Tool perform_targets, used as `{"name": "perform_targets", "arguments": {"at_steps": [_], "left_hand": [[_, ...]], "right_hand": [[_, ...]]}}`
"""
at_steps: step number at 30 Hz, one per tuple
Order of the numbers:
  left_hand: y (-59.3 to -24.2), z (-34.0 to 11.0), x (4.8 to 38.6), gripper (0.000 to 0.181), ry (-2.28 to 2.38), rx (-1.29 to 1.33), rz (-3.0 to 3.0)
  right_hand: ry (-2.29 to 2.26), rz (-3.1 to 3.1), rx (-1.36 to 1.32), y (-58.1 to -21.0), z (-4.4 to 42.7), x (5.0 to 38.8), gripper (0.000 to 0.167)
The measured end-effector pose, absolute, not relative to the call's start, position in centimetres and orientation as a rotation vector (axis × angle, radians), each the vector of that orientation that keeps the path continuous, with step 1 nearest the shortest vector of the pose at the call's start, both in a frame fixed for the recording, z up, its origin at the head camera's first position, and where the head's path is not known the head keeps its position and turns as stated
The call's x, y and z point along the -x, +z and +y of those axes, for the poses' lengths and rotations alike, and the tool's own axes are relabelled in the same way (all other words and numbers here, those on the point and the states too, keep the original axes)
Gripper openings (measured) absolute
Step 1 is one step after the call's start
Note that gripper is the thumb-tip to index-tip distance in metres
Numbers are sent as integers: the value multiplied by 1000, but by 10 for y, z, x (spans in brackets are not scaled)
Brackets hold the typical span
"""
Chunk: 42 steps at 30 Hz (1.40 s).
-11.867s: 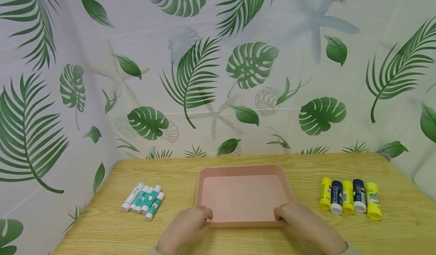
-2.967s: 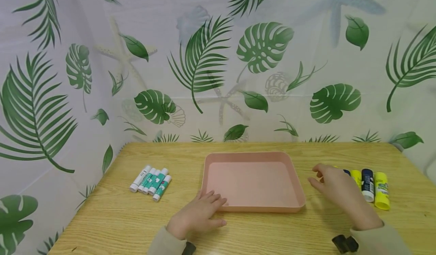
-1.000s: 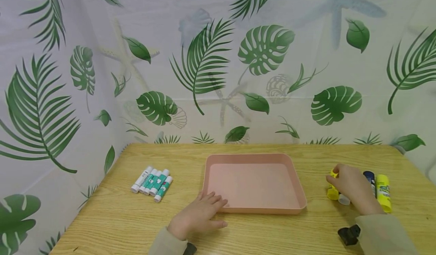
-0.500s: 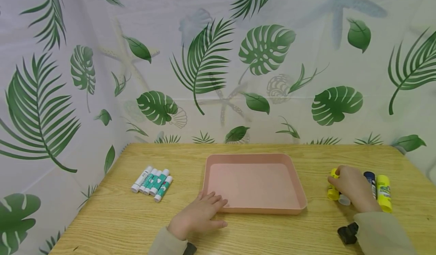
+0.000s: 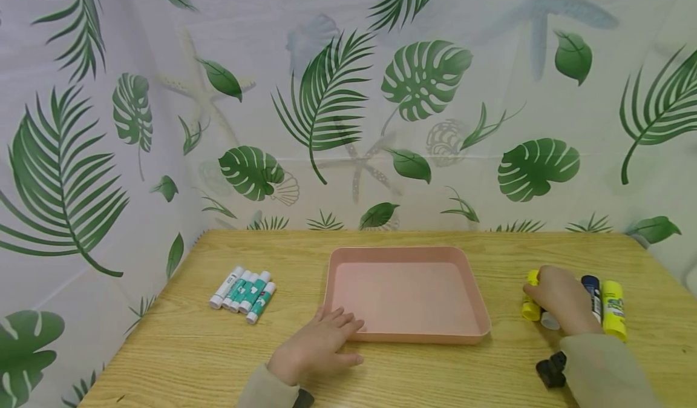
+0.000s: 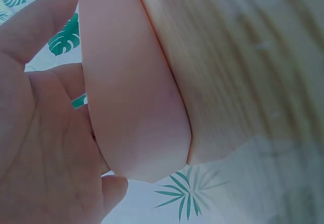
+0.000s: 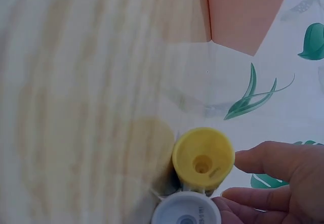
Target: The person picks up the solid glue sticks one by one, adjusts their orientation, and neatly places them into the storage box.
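In the head view, the wooden tabletop [image 5: 435,375] runs back to a leaf-printed cloth [image 5: 348,117], with only a narrow strip of wood between its far edge and the pink tray [image 5: 416,293]. The tray sits near the middle of the wood. A broad stretch of wood lies between its left wall and the teal and white glue sticks [image 5: 243,292]; a narrower gap separates its right wall from the nearer yellow glue stick [image 5: 530,308]. Beyond that one, a white end cap [image 5: 549,321], a navy stick [image 5: 592,291] and an outer yellow stick [image 5: 613,311] show around the right hand [image 5: 563,296]. The left hand [image 5: 321,341] lies palm down over the tray's near-left corner, fingers extended, thumb apart, grasping nothing. The right hand bends down over the row, its thumb at the nearer yellow glue stick.

In the left wrist view, the tray's wall stands between palm and wood, the fingers passing behind it, relaxed.

In the right wrist view, a tray corner stands well apart from the sticks. The yellow and white ends sit side by side; the thumb tip meets the yellow one, the bent fingers beside both. Whether they grip it, I cannot tell.
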<state>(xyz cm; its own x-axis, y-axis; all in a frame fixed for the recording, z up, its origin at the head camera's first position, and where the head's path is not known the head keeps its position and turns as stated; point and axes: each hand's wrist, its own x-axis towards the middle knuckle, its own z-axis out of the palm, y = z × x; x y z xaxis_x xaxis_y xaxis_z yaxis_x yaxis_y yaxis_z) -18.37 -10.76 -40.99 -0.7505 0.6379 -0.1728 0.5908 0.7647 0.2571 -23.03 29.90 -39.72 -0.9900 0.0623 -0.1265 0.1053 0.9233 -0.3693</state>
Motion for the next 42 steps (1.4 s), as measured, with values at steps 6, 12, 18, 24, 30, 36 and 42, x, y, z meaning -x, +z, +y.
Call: {"name": "perform_targets", "arguments": {"at_steps": [6,12,18,24,30,36,42], "left_hand": [[-410,-108,183,60,280,-972,2719],[-410,-107,183,60,254,-974,2725],[-407,-106,182,60,259,-965,2719],[-407,-107,182,60,274,-963,2717],[-407,-107,182,60,273,-964,2720],[-408,-107,183,60,266,-962,2720],[-408,-107,183,60,259,-957,2725]], "right_hand": [[-557,2947,-161,-397,300,233,24],[-521,2954,-168,-399,299,234,25],[-498,2963,-161,-401,296,237,25],[-488,2954,-146,-402,294,241,25],[-477,2924,-141,-403,293,245,27],[-450,2895,-142,-403,290,246,29],[-466,2895,-129,-403,288,245,28]]}}
